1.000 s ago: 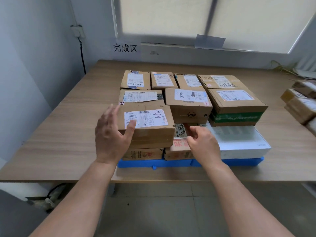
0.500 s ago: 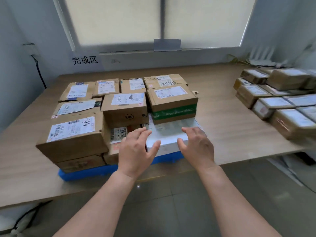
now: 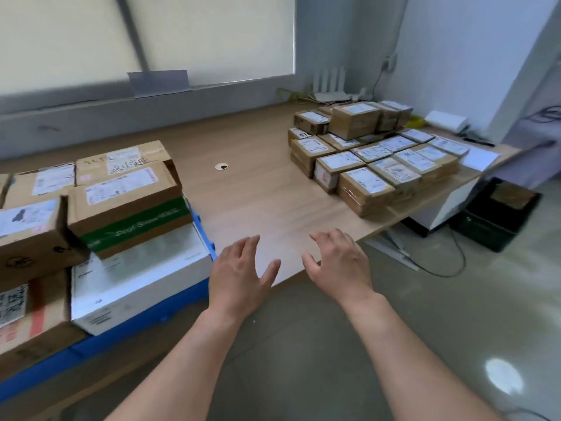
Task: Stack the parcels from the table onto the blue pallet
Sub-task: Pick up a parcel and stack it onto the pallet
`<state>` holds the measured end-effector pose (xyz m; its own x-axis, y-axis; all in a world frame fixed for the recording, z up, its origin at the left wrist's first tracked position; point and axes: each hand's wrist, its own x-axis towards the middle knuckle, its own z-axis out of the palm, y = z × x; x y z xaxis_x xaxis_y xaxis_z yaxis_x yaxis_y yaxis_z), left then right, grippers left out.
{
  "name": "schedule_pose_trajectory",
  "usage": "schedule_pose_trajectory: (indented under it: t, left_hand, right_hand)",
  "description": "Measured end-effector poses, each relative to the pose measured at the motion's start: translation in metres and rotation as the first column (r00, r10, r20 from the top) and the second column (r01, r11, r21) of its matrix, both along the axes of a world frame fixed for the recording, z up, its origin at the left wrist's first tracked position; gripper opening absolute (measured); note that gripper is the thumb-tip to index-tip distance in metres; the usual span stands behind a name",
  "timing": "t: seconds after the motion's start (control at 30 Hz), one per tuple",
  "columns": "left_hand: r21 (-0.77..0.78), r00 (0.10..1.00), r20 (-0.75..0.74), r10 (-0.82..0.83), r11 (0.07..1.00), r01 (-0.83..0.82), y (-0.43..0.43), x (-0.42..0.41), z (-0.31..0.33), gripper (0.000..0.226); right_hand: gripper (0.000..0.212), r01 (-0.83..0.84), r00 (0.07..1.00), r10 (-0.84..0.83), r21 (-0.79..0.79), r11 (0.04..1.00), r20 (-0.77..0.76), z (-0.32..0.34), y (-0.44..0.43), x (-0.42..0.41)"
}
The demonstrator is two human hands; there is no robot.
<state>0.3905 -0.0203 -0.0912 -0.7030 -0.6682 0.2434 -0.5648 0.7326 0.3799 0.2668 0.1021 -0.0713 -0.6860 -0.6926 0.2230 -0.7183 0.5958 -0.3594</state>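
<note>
The blue pallet (image 3: 179, 302) lies at the table's left front, loaded with several cardboard parcels. A flat white box (image 3: 136, 278) sits at its near right corner, and a brown box with a green band (image 3: 127, 208) rests on top of it. A second group of brown parcels (image 3: 373, 159) stands on the table at the right, several of them stacked two high. My left hand (image 3: 239, 275) and my right hand (image 3: 340, 265) hover empty over the table's front edge between the two groups, fingers spread and relaxed.
The wooden table (image 3: 261, 196) has a small cable hole (image 3: 221, 167) in its middle. A white router (image 3: 331, 89) and loose papers (image 3: 479, 158) lie at the far right. On the floor to the right stand a black box (image 3: 498, 214) and cables.
My view has swung right, from the pallet stack toward the parcels on the right. Both hands left the stacked boxes and moved right with it, holding nothing.
</note>
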Motion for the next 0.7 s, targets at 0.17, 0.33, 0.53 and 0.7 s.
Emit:
schedule_pose_trajectory:
  t: [0.17, 0.33, 0.53, 0.7]
  left_hand:
    - [-0.040, 0.994, 0.020, -0.108, 0.993, 0.109, 0.021, -0.066, 0.005, 0.070]
    - [-0.054, 0.985, 0.010, -0.174, 0.983, 0.174, 0.032, -0.125, 0.007, 0.083]
    - [-0.035, 0.979, 0.005, -0.202, 0.979, 0.202, 0.022, -0.208, 0.002, 0.073]
    - [0.008, 0.977, -0.026, -0.211, 0.977, 0.212, 0.006, -0.297, 0.006, 0.073]
  right_hand:
    - [0.048, 0.103, 0.995, -0.103, 0.001, 0.995, -0.014, 0.005, 0.036, -0.050]
    - [0.046, 0.210, 0.977, -0.211, -0.078, 0.974, -0.003, 0.003, 0.055, -0.097]
    - [0.049, 0.249, 0.968, -0.251, -0.048, 0.967, -0.030, 0.005, 0.054, -0.171]
    - [0.047, 0.258, 0.964, -0.259, -0.034, 0.966, -0.054, 0.011, 0.037, -0.252]
